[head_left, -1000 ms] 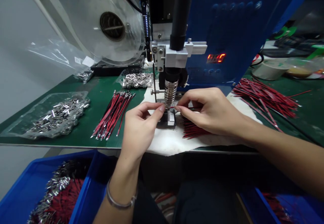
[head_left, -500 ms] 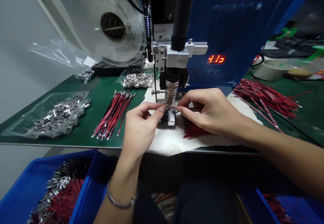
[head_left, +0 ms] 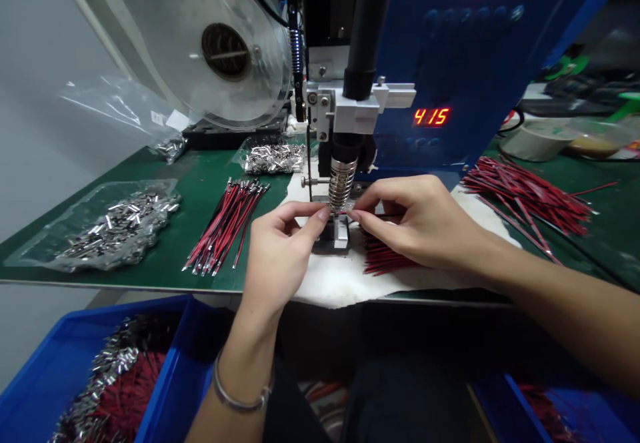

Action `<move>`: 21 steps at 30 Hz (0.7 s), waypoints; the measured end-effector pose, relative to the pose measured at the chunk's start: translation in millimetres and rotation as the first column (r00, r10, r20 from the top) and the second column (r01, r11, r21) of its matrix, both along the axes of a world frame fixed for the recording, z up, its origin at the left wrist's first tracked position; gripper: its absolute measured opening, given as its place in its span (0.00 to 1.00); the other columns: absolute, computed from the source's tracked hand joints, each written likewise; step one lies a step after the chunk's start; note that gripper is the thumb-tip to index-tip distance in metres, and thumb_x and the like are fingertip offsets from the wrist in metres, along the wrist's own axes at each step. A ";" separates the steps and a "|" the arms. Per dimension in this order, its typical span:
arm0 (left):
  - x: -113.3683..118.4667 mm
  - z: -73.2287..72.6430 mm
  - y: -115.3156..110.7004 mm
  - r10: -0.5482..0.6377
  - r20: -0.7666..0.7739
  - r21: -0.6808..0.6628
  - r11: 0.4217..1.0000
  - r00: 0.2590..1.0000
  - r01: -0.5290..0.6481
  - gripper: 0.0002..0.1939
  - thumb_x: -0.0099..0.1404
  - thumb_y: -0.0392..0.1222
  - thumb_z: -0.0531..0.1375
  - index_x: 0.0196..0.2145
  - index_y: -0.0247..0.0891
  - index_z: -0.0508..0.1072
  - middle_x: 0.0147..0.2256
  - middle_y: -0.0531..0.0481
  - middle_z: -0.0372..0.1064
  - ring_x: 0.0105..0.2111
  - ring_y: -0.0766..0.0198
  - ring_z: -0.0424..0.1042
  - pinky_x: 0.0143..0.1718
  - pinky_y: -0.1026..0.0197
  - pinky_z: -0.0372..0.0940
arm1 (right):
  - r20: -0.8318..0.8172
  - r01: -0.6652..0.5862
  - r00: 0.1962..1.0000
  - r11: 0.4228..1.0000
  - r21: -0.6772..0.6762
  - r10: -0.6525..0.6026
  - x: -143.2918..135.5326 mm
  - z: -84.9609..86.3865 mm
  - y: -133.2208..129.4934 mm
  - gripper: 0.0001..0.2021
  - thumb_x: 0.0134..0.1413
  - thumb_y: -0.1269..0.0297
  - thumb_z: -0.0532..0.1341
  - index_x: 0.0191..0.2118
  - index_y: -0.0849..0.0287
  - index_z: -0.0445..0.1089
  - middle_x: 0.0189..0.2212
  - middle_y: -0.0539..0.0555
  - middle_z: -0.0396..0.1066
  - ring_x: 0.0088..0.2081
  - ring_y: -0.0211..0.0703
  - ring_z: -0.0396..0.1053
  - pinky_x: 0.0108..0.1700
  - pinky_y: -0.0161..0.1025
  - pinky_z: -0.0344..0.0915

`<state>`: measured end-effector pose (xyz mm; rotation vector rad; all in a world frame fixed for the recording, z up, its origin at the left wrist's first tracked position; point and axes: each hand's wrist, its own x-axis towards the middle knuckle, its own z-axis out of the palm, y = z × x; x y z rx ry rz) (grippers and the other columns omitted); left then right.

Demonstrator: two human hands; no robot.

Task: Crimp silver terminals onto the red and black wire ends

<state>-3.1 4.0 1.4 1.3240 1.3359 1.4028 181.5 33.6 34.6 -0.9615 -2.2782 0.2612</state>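
Note:
At the soldering machine's tip [head_left: 342,186], my two hands meet from either side. My left hand [head_left: 286,246] is closed in a pinch just left of the tip; what sits between thumb and finger is too small to make out. My right hand [head_left: 415,219] pinches a thin red wire [head_left: 344,213] that reaches under the tip. Below the fingertips stands a small metal block fixture [head_left: 341,235] on a white cloth [head_left: 330,283]. A bundle of red and black wires [head_left: 385,256] lies partly hidden under my right hand.
Finished-looking wires with metal ends [head_left: 227,226] lie left. Bags of small metal cylinders [head_left: 120,229] rest on the green table [head_left: 200,163]. More red wires [head_left: 530,196] are piled right. A blue bin [head_left: 170,376] stands below. The blue machine housing [head_left: 450,63] rises behind.
The whole scene has shifted very slightly to the right in view. Both hands keep their pinches beside the tip, almost unmoved.

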 end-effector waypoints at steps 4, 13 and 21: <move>0.0 -0.2 0.1 0.005 -0.010 -0.005 1.000 1.000 -0.005 0.11 0.55 0.47 0.67 0.34 0.38 0.80 0.28 0.47 0.74 0.28 0.62 0.71 0.29 0.63 0.63 | 0.010 0.008 1.000 1.000 0.010 -0.008 0.1 0.1 -0.4 0.05 0.53 0.70 0.61 0.30 0.61 0.75 0.22 0.49 0.71 0.20 0.32 0.60 0.24 0.33 0.56; -1.1 -1.4 0.1 -0.008 -0.013 0.005 1.000 1.000 0.008 0.12 0.56 0.49 0.66 0.34 0.38 0.79 0.31 0.46 0.75 0.30 0.62 0.71 0.30 0.62 0.63 | 0.009 -0.043 0.999 0.997 0.065 0.042 1.8 0.5 2.0 0.05 0.54 0.69 0.61 0.33 0.60 0.75 0.27 0.52 0.75 0.26 0.36 0.68 0.27 0.34 0.61; -2.1 -2.1 0.2 -0.019 -0.019 0.009 1.000 1.000 0.019 0.14 0.56 0.50 0.66 0.34 0.37 0.79 0.30 0.46 0.74 0.30 0.62 0.70 0.31 0.62 0.63 | 0.014 -0.156 0.988 0.982 0.109 0.155 6.6 1.8 4.6 0.05 0.56 0.69 0.61 0.34 0.60 0.75 0.30 0.54 0.75 0.30 0.39 0.71 0.32 0.35 0.65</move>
